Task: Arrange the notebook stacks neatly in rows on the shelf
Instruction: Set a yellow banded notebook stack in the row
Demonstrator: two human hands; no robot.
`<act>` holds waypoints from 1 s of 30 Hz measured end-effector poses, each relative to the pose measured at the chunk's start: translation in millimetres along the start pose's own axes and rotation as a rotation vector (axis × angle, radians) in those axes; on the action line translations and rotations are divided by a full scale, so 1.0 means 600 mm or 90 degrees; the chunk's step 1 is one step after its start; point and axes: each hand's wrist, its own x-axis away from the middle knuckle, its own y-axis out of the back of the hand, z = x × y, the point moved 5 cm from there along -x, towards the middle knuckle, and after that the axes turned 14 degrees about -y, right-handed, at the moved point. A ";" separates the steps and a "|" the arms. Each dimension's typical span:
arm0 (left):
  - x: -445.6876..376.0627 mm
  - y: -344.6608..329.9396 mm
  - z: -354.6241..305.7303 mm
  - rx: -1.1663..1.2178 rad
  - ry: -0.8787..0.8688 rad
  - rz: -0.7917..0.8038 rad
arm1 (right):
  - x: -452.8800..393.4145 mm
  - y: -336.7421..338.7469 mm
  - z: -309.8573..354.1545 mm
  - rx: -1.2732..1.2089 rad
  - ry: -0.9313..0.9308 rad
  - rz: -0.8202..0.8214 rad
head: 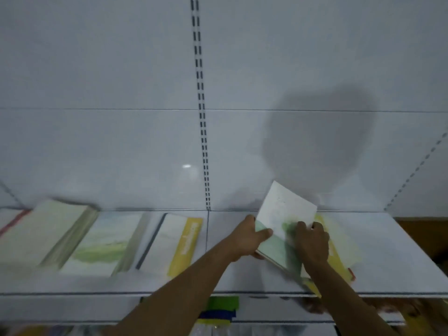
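Currently both hands hold one tilted notebook [278, 224] above the shelf [388, 251], right of centre: left hand [247, 238] grip clamped on its left edge, right hand [311, 241] fingers curled over its lower right. Three stacks [101, 238] sit along the shelf's left half, frame blurred.

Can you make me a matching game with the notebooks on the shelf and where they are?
Things:
1. thick pale green stack
2. notebook with the yellow strip
3. tilted white-and-green notebook
4. left hand

Places or states:
A. held up between both hands
B. far left on the shelf
C. gripping the left edge of a notebook
D. lying flat just left of the shelf's middle seam

Pairs: 1-B, 2-D, 3-A, 4-C
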 end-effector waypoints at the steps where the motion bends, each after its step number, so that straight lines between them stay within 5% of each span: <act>1: 0.026 0.022 0.003 0.015 -0.002 -0.036 | 0.022 -0.021 0.017 -0.009 0.038 0.035; 5: 0.155 0.128 0.029 0.067 0.002 -0.181 | 0.132 -0.132 0.071 -0.097 0.114 0.204; 11: 0.398 0.303 0.081 0.119 0.007 -0.456 | 0.381 -0.309 0.129 -0.040 0.216 0.424; 18: 0.668 0.453 0.127 0.104 0.000 -0.652 | 0.686 -0.449 0.164 0.027 0.361 0.617; 30: 0.938 0.686 0.185 0.019 0.032 -0.735 | 1.034 -0.636 0.179 0.069 0.449 0.703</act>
